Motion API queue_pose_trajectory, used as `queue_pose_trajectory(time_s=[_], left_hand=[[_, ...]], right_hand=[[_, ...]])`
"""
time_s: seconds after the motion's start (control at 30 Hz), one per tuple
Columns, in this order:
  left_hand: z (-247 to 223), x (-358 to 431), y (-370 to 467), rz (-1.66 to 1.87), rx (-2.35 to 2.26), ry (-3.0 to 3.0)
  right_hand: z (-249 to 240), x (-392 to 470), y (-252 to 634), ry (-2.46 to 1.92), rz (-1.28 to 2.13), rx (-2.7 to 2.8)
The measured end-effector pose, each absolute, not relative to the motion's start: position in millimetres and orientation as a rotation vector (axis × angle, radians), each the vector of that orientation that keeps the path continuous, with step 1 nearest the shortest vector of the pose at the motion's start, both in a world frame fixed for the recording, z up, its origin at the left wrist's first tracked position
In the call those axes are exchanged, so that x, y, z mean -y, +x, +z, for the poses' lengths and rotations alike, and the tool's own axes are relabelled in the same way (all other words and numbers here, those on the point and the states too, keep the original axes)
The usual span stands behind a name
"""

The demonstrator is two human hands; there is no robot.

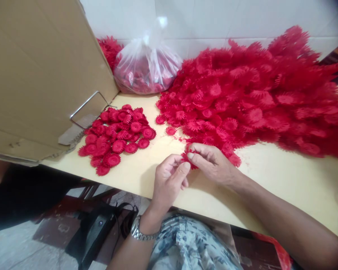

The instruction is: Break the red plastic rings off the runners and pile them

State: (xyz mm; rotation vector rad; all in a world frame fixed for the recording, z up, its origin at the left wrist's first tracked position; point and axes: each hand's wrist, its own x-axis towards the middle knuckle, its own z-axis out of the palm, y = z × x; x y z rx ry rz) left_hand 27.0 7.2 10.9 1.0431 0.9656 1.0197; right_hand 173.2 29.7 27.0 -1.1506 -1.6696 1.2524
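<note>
Head view: taken above the near edge of the table (pixel 135 165), facing forward and down; left hand (pixel 169 180) and right hand (pixel 212 163) close, wall (pixel 208 22) farther.

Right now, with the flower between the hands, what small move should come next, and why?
Perhaps press the flower inward: the left hand and right hand hold it between them, and those in the left pile look tighter than in the big heap.

No text, label, brand or number can be read; the small dark marks (pixel 15 144) low on the cardboard panel (pixel 49 71) are too blurred to make out.
</note>
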Motion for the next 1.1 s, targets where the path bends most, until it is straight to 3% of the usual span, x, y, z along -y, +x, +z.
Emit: queue_pose_trajectory(time_s=[0.3,0.53,0.8,1.1], left_hand=[[13.2,-4.1,38.7,1.060,-0.968,0.931],[16.7,-8.3,33.5,1.076,-1.116,1.129],[18.2,-13.0,29.8,1.184,-1.013,0.729],[26.7,-17.2,27.6,1.318,-0.955,0.577]], right_hand=[[22.3,-29.4,172.2,-1.095,1.427,1.531],[26.2,-29.2,169.9,-1.062,1.276,1.637],[26.6,-30.3,176.6,-0.844,1.685,1.517],[27.1,-32.3,175.8,-1.076,1.371,1.613]])
